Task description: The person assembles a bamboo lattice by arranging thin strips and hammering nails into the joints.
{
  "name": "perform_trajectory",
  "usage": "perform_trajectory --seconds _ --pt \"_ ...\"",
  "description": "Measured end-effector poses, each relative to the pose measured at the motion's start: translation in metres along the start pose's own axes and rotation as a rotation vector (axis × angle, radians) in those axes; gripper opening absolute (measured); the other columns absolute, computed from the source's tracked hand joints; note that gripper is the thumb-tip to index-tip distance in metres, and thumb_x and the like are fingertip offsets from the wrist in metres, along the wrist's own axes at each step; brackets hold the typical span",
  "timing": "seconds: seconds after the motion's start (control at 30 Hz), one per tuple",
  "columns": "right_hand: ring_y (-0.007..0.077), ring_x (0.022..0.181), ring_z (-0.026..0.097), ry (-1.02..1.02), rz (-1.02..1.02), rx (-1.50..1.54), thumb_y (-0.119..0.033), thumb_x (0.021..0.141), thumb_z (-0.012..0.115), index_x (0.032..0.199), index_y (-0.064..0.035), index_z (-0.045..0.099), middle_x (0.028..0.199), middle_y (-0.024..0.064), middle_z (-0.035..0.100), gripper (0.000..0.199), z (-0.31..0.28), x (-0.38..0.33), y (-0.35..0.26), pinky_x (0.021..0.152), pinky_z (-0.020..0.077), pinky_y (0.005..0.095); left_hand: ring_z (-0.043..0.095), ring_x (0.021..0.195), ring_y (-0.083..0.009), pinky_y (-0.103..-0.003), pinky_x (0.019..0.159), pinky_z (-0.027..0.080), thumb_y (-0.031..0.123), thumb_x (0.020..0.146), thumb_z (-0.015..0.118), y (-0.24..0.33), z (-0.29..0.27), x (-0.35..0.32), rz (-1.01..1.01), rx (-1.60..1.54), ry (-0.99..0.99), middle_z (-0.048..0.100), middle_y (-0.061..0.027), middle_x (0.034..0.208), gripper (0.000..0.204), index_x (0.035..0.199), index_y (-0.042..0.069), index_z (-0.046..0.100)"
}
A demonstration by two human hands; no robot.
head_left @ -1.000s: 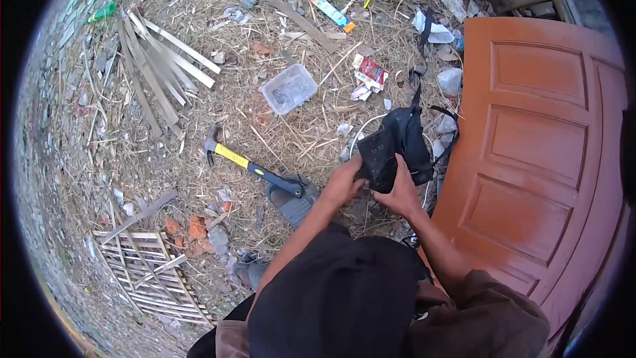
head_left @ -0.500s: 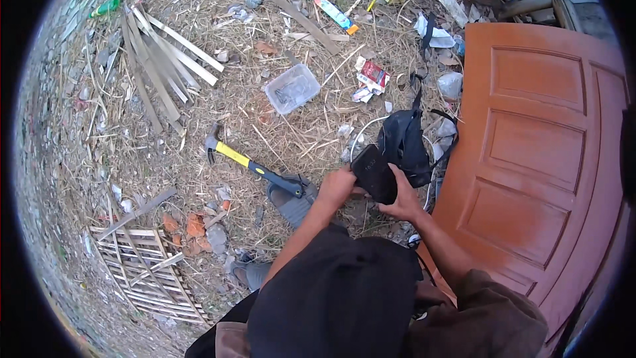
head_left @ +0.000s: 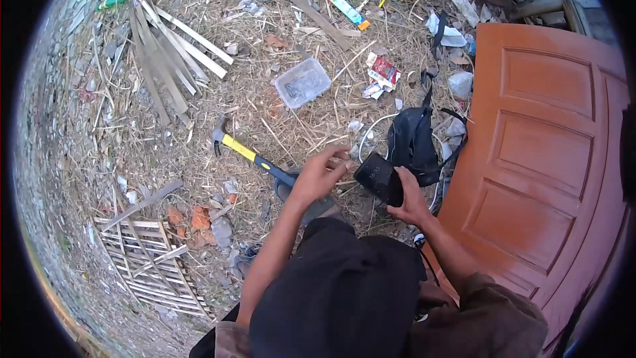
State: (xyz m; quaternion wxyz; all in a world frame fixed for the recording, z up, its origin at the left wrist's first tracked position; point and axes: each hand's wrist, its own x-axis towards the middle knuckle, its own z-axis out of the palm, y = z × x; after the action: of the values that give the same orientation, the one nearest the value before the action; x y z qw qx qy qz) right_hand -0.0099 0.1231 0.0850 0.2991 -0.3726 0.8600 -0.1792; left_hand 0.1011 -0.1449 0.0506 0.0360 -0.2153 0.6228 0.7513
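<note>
A black smartphone (head_left: 379, 179) with a lit screen rests in my right hand (head_left: 412, 200), whose fingers and thumb grip its right edge. My left hand (head_left: 322, 174) is off the phone, just to its left, with fingers loosely bent and apart and nothing visible in them. Left of that hand lies a claw hammer (head_left: 240, 149) with a yellow and black handle; its lower end runs beside my foot. A black bag (head_left: 412, 134) with straps sits beyond the phone. Next to it a white cable (head_left: 366, 134) curves over the ground.
A brown panelled door (head_left: 540, 152) lies along the right. Ahead stands a clear plastic box (head_left: 303, 83) with small metal pieces inside. Wooden strips (head_left: 175, 53) fan out at the far left, and a slatted wooden rack (head_left: 149, 262) lies near left beside broken bricks (head_left: 200, 217).
My left hand has let go of the phone and moved left and up. The phone stays in my right hand. The whole view has shifted slightly.
</note>
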Motion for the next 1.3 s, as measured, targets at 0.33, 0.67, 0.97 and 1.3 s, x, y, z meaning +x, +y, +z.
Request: perform_trajectory --seconds 0.33,0.67,0.97,1.3 --pt "0.0434 0.13 0.036 0.005 0.044 -0.084 -0.019 0.06 0.081 0.141 -0.0031 0.03 0.135 0.0241 0.041 0.097 0.006 0.001 -0.003 0.109 0.0301 0.0482 0.06 0.083 -0.0117 -0.026 0.076 0.049 0.011 0.092 0.061 0.058 -0.125 -0.034 0.152 -0.173 0.75 0.062 -0.0056 0.1 0.026 0.116 0.002 0.059" --pt "0.0401 0.131 0.033 0.169 0.106 -0.318 -0.027 0.06 0.083 0.141 -0.002 0.03 0.134 0.0198 0.04 0.099 0.018 0.014 -0.037 0.108 0.0265 0.0508 0.062 0.088 -0.0118 -0.028 0.083 0.051 0.01 0.093 0.06 0.088 -0.175 -0.083 0.341 -0.228 0.983 0.062 -0.0066 0.105 0.025 0.117 0.003 0.058" --pt "0.0408 0.132 0.03 0.182 0.022 -0.369 -0.029 0.062 0.082 0.141 -0.0029 0.03 0.134 0.0194 0.037 0.098 0.015 0.025 -0.043 0.108 0.0224 0.0544 0.062 0.09 -0.0153 -0.032 0.083 0.053 0.002 0.095 0.053 0.161 -0.17 -0.134 0.836 0.207 0.934 0.062 -0.0114 0.105 0.022 0.116 0.001 0.058" --pt "0.0398 0.124 0.039 0.191 -0.353 -0.06 -0.023 0.072 0.075 0.134 -0.0013 0.04 0.13 0.0209 0.044 0.075 0.019 0.075 -0.102 0.105 0.0299 0.0495 0.056 0.094 -0.0281 -0.042 0.089 0.045 0.024 0.086 0.065 0.339 -0.104 -0.272 0.409 1.122 0.281 0.06 -0.0118 0.104 0.024 0.108 0.014 0.061"
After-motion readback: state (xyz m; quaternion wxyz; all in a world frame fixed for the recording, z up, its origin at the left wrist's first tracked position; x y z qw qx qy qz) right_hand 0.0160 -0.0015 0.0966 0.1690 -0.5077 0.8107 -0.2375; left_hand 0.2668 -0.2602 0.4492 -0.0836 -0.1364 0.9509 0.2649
